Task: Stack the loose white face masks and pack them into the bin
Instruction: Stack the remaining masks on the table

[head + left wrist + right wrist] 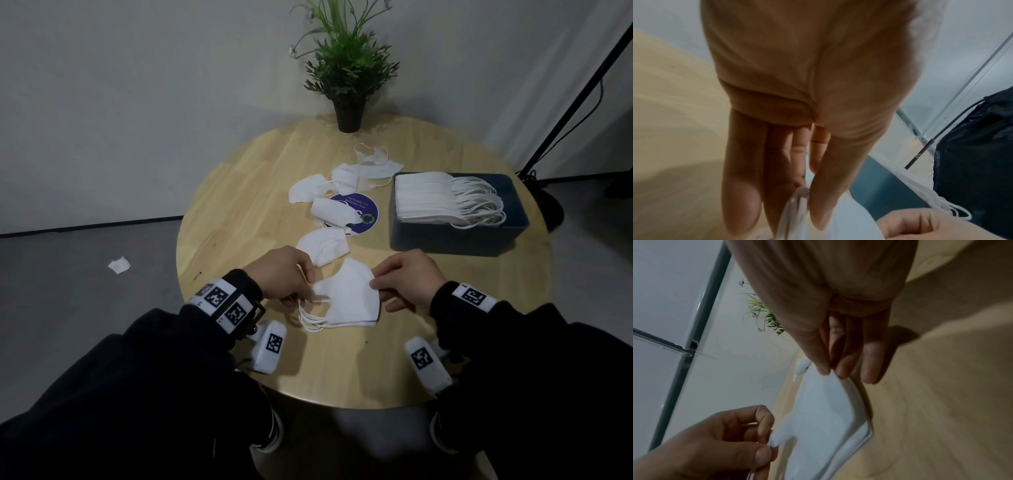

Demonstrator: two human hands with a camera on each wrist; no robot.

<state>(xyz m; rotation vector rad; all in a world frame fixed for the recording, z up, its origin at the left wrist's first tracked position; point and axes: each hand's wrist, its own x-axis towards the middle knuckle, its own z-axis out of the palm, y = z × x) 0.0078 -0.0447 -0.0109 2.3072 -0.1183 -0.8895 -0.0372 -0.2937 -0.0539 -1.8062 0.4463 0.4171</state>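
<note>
Near the desk's front edge, the left hand (286, 274) and right hand (407, 279) each pinch one end of the small stack of soft white face masks (346, 298). A loose pinch could let the masks slide apart.

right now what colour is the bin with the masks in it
Dark blue bin, holding a stack of white masks; clearest in the head view.

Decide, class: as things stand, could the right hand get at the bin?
Probably yes. The bin sits just beyond the right hand with bare table between them. But its fingers are pinching the mask stack, so it isn't free yet.
</note>
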